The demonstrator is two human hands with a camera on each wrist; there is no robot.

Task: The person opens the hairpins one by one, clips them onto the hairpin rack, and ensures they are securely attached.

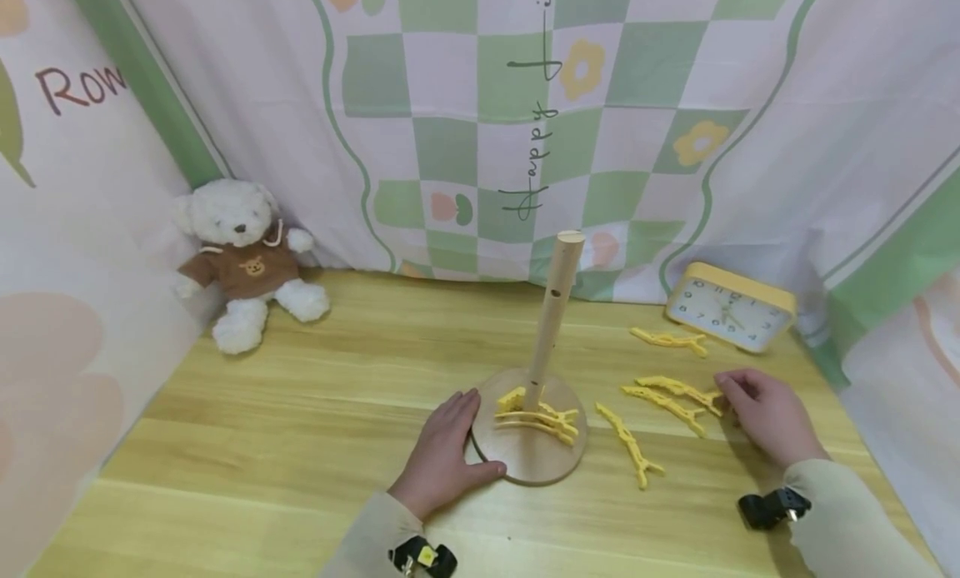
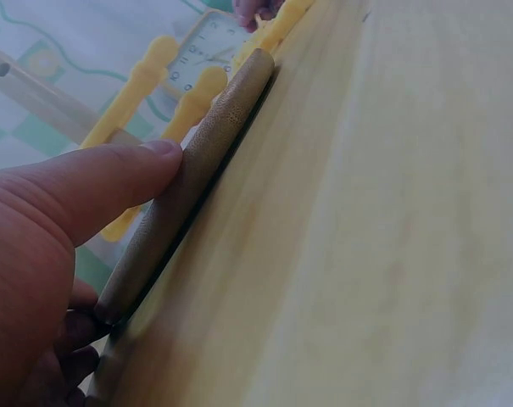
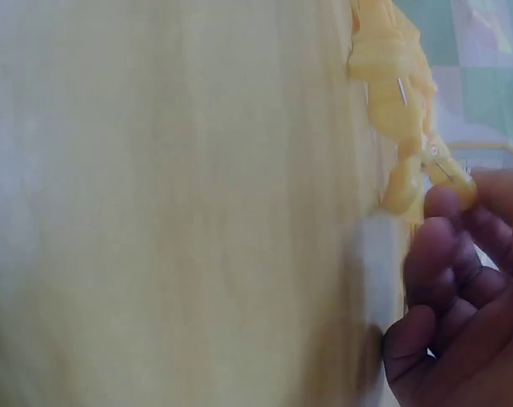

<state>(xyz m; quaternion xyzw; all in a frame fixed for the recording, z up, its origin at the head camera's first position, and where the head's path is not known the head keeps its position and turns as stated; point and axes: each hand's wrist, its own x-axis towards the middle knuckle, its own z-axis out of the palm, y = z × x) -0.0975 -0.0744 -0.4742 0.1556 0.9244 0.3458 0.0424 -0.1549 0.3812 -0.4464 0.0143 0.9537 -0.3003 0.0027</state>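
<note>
In the head view a round wooden base (image 1: 525, 470) carries an upright wooden post (image 1: 551, 311) with holes in it. My left hand (image 1: 444, 453) grips the base's left rim; its thumb (image 2: 129, 174) shows against the rim in the left wrist view. Yellow hair clips (image 1: 558, 428) lie on the base around the post's foot. At the right, my right hand (image 1: 768, 416) pinches the forked end of a yellow hair clip (image 1: 675, 385) between thumb and fingertips. A second clip (image 1: 663, 405) lies alongside it, and another clip (image 1: 626, 445) rests nearer the base.
One more yellow clip (image 1: 667, 340) lies farther back, before a yellow-framed clock (image 1: 731, 306). A white plush toy (image 1: 251, 261) in a brown top sits at the back left of the wooden table (image 1: 262, 445). Patterned curtains (image 1: 450, 128) hang behind and at the sides.
</note>
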